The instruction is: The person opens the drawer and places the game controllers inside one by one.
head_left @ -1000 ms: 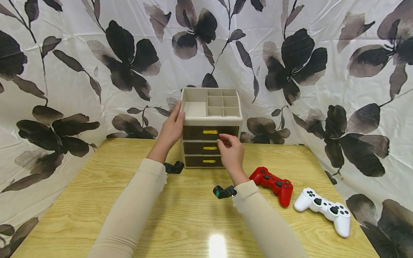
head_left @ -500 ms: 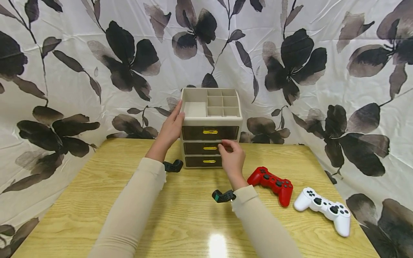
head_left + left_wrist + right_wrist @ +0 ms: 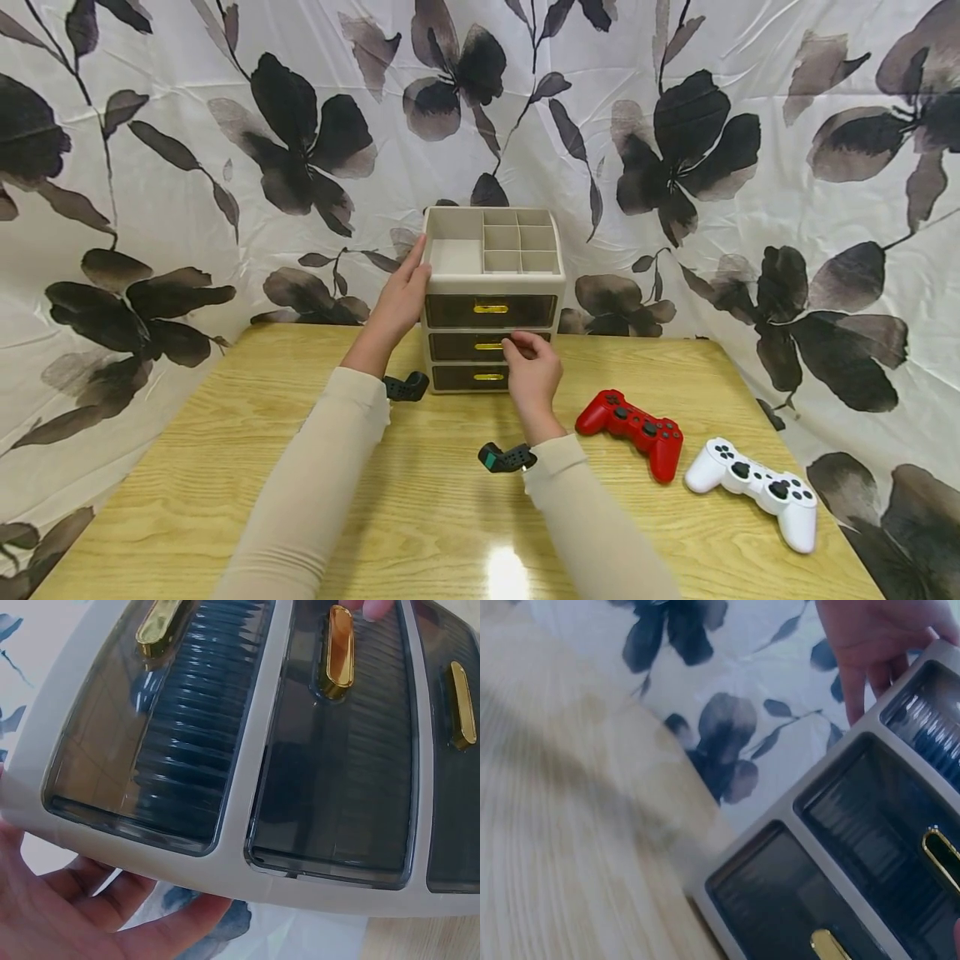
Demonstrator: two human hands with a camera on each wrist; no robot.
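A cream desktop organizer (image 3: 495,283) with three dark see-through drawers and gold handles stands at the table's back. Straight fingers of my left hand (image 3: 401,300) rest along its left side, near the top; the left wrist view shows that hand (image 3: 90,915) against the side wall. At the middle drawer (image 3: 337,772), my right hand (image 3: 536,371) pinches the right end of the gold drawer handle (image 3: 339,649) between thumb and finger. Only the fingertips (image 3: 371,607) show in the left wrist view. All the drawers look flush with the frame.
To the right of the organizer lie a red game controller (image 3: 633,429) and a white game controller (image 3: 753,487) on the wooden table (image 3: 225,467). A floral cloth (image 3: 525,108) hangs close behind. The organizer's top has several compartments.
My right hand has moved down and left from the top drawer's lower edge to the middle drawer's handle. My left hand stays on the organizer's side.
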